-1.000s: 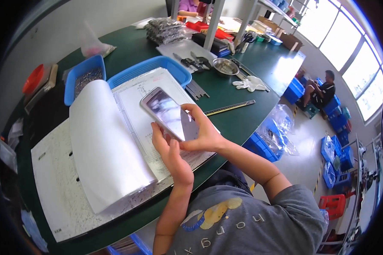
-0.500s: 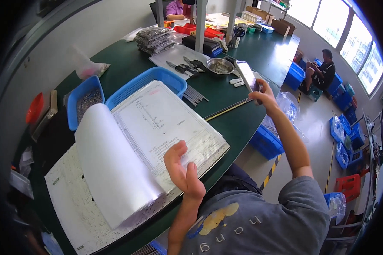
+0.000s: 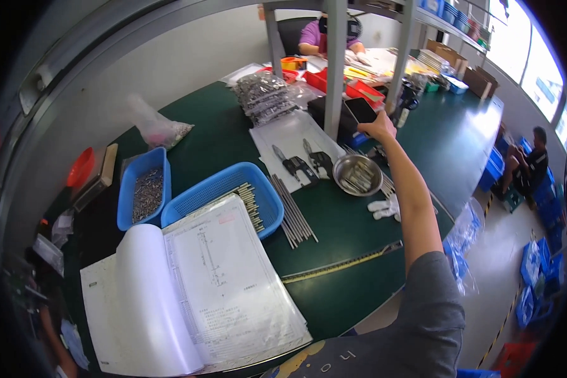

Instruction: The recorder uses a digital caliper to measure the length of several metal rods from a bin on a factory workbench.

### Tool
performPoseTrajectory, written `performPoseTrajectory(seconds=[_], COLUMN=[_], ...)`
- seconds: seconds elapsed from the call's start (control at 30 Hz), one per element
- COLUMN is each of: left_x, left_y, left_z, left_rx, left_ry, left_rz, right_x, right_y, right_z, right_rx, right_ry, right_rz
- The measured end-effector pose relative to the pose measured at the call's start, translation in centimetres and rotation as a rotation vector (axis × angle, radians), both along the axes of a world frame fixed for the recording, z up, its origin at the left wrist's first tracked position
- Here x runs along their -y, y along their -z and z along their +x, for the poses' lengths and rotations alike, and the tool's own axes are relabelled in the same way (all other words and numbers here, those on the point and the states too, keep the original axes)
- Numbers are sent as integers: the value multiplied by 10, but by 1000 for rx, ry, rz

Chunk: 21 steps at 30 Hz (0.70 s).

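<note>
My right hand (image 3: 381,128) reaches far across the green table, its fingers closed on the near end of a smartphone (image 3: 360,110) with a dark screen. The phone is by a grey upright post, over or against black items; I cannot tell whether it touches them. Below the hand stands a round metal bowl (image 3: 343,184) of short metal pieces. White gloves (image 3: 384,208) lie beside my forearm. Two micrometers (image 3: 294,169) rest on a white sheet left of the bowl. An open binder of drawings (image 3: 239,277) lies near me, one page curling up. My left hand is out of sight.
A blue basket (image 3: 274,211) holds metal pins; a blue bin (image 3: 125,208) holds small parts. Metal rods (image 3: 296,220) and a tape measure blade (image 3: 340,263) lie between basket and forearm. Posts (image 3: 335,69) rise from the table. One person (image 3: 309,38) sits behind, another (image 3: 532,160) at right.
My right hand has carried the phone forward, toward the post at the back; its screen looked bright before. My left hand has left the picture. The whole view has shifted.
</note>
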<state>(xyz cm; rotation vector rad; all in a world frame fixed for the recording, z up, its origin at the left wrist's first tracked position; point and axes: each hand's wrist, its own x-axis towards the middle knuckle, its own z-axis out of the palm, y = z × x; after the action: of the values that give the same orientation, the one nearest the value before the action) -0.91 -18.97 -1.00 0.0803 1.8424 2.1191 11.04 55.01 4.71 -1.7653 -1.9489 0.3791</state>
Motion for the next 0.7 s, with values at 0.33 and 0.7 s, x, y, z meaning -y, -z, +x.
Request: performPoseTrajectory(seconds=[0.33,0.7], left_x=[-53,-112], left_y=[-36,-42], left_z=[-8,-19], left_rx=[39,-504], left_ry=[-429,-650], left_rz=[-216,271], right_x=[-103,-95], right_y=[32,56], right_z=[-28,41], right_rx=[37,-356], right_ry=[-400,-559], right_rz=[26,170])
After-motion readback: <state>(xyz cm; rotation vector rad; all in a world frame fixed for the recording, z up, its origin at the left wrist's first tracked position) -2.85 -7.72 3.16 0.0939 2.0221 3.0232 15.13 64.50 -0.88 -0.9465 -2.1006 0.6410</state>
